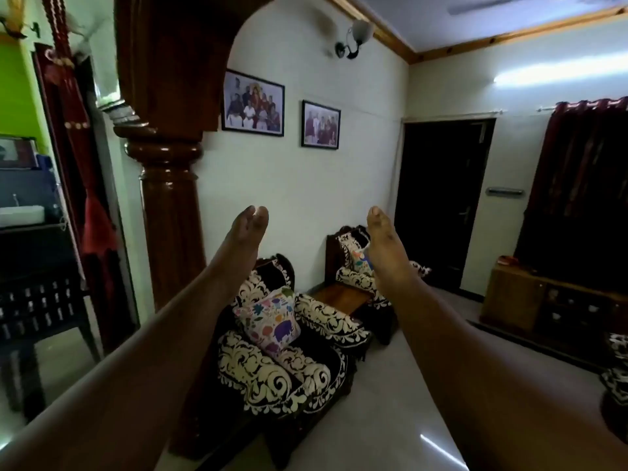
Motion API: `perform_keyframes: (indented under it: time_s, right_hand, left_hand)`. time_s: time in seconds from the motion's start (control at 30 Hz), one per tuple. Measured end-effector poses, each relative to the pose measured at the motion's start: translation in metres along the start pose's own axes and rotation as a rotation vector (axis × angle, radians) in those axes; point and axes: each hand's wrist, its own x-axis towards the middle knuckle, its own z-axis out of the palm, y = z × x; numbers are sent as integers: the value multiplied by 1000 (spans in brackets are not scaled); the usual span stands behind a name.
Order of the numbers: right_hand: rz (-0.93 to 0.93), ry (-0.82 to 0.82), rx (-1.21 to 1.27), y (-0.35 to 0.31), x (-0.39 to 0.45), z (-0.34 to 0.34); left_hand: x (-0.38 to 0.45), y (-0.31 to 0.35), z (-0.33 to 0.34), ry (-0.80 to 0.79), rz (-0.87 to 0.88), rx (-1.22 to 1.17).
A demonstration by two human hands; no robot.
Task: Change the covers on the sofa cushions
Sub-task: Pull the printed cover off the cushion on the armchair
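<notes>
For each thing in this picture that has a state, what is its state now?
left hand: open, fingers straight, holds nothing
right hand: open, fingers straight, holds nothing
near cushion: covered, leaning upright in the near armchair
far cushion: on the far armchair, partly hidden
door: dark, cannot tell
wall lamp: off

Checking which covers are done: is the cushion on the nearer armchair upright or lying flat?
Upright: the colourful cushion stands propped against the armchair back, resting on the seat.
</notes>
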Motion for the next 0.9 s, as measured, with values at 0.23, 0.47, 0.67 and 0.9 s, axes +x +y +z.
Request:
perform_keyframes:
  time_s: [0.23, 0.47, 0.67, 0.9]
  right_hand:
    - [100, -48, 12, 75, -4, 51]
    - [250, -104, -73, 179, 37, 58]
    - [329, -156, -20, 268, 122, 50]
    - [444, -262, -13, 355, 219, 43]
  left_hand:
    - [8, -94, -26, -2, -169, 62]
    - [38, -186, -8, -32, -340, 42]
    - [101, -245, 38, -41, -420, 59]
    - [173, -312, 90, -46, -547, 95]
